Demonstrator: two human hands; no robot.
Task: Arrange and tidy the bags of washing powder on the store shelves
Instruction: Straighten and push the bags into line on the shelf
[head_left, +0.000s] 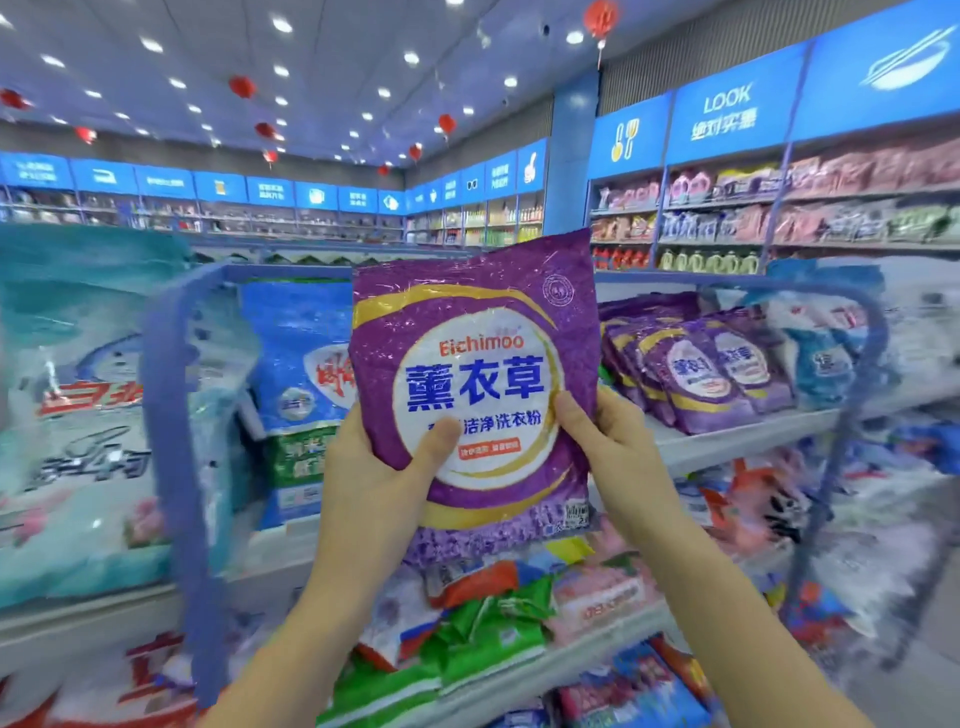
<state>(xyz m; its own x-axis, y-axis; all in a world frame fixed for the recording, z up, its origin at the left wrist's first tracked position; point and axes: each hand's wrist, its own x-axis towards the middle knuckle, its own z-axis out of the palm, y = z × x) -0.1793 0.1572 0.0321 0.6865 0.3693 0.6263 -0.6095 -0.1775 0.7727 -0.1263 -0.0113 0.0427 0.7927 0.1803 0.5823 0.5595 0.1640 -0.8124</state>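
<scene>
Both hands hold one crinkled purple plastic bag of washing powder (475, 384) upright before the shelves: left hand (382, 475) grasping its lower left edge, right hand (605, 441) its lower right. Matching purple bags (696, 364) stand on the grey shelf (737, 434) just right.

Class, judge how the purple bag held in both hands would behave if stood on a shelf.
Probably floppy: the purple bag is creased, its top edge wavy. Likely slippery: the film glints. It might slump; the shelved purple bags lean on each other.
</scene>
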